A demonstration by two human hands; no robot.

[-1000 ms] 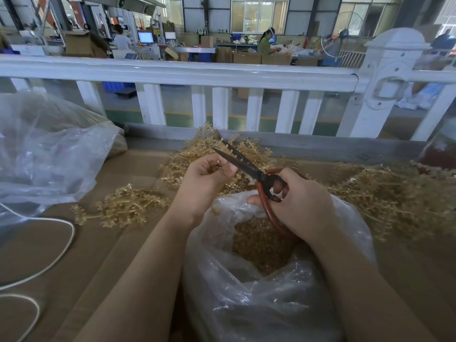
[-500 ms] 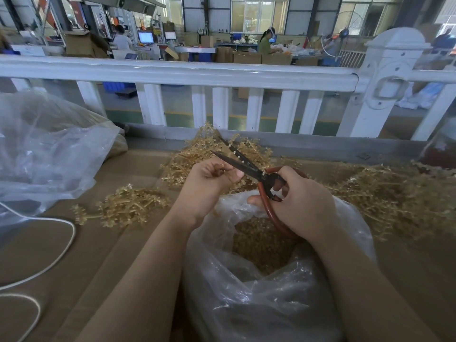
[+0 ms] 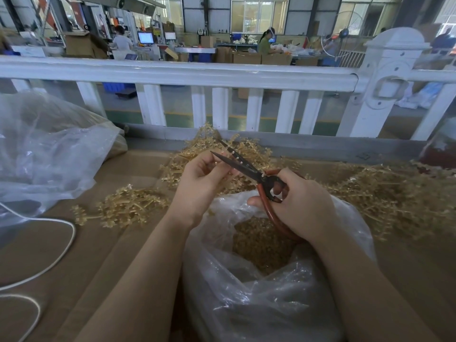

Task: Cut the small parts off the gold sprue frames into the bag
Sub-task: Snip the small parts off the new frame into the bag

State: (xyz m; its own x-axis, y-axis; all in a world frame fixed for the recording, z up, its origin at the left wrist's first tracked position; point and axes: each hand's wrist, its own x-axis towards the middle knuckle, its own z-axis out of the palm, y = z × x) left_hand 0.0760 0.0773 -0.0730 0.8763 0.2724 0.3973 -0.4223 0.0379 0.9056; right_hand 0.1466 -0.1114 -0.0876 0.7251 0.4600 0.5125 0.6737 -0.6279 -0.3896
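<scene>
Below both hands, clear bag (image 3: 259, 304), gold parts (image 3: 259, 245) inside

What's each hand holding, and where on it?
Right hand grips the scissors by the red handle loops, blades open. Left hand pinches a small gold sprue piece at the blades; exact hold point hidden.

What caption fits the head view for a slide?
Right hand works red-handled scissors on a gold piece pinched by the left hand, above the open bag.

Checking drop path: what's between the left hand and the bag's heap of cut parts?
Head view: nothing solid. The left hand hovers above the clear bag mouth; open air down to the cut parts.
</scene>
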